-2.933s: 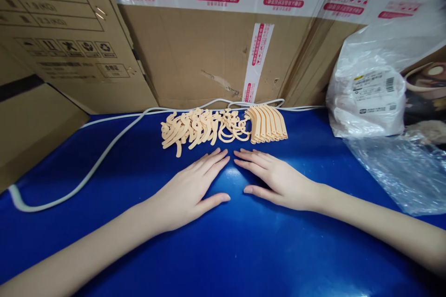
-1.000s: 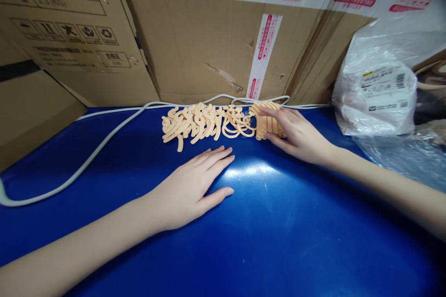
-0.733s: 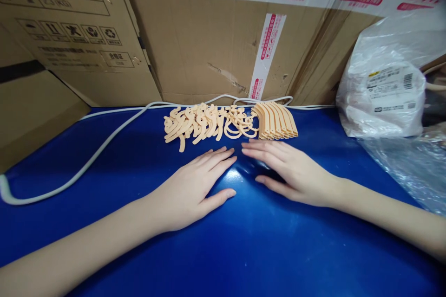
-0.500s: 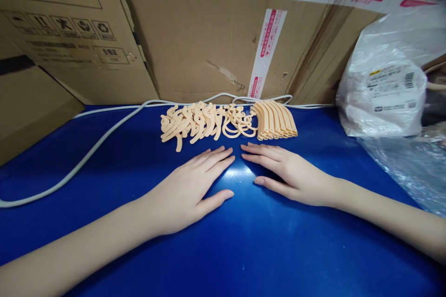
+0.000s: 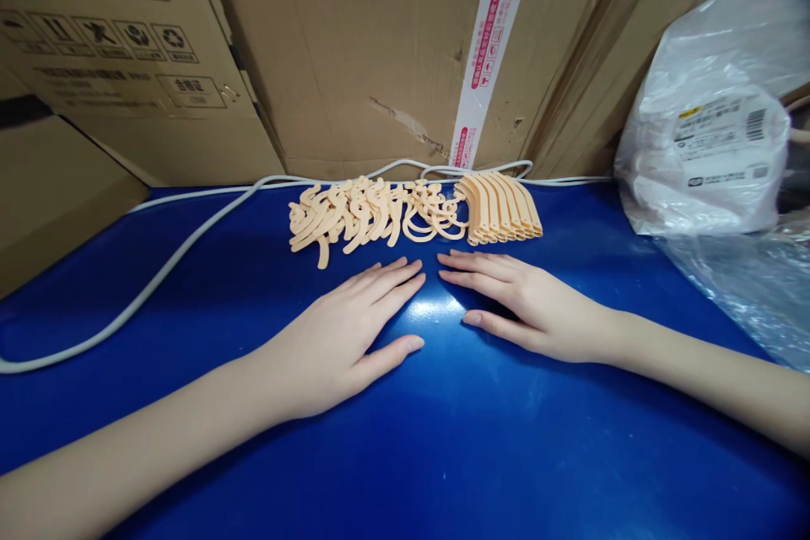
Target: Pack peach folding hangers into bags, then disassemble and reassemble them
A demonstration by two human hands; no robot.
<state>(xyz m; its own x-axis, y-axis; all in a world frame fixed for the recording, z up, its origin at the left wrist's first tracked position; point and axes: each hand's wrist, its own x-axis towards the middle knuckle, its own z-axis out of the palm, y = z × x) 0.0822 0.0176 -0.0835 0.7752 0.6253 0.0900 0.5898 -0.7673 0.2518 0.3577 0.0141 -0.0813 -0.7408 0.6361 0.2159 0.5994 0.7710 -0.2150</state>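
My left hand (image 5: 354, 329) lies flat on the blue tabletop (image 5: 405, 464), fingers stretched out and thumb apart, holding nothing. Facing it, my right hand (image 5: 531, 304) also rests palm down with its fingers extended and nothing in them. Just beyond the left fingertips is a loose heap of beige curved, hook-like pieces (image 5: 348, 215). Beige ring-shaped pieces (image 5: 434, 215) lie to the right of that heap. Closest to the right hand stands a neat row of beige curved, tube-like strips (image 5: 503, 209). Neither hand touches any of these pieces.
A white cable (image 5: 183, 257) runs along the back and curves down the left side. Cardboard boxes (image 5: 373, 59) wall off the back and left. At the right sit a plastic-wrapped white package (image 5: 715, 152) and clear plastic wrap (image 5: 740, 287).
The camera view has tilted down slightly, so the scene sits a little higher in the picture. Both hands keep their place on the table.
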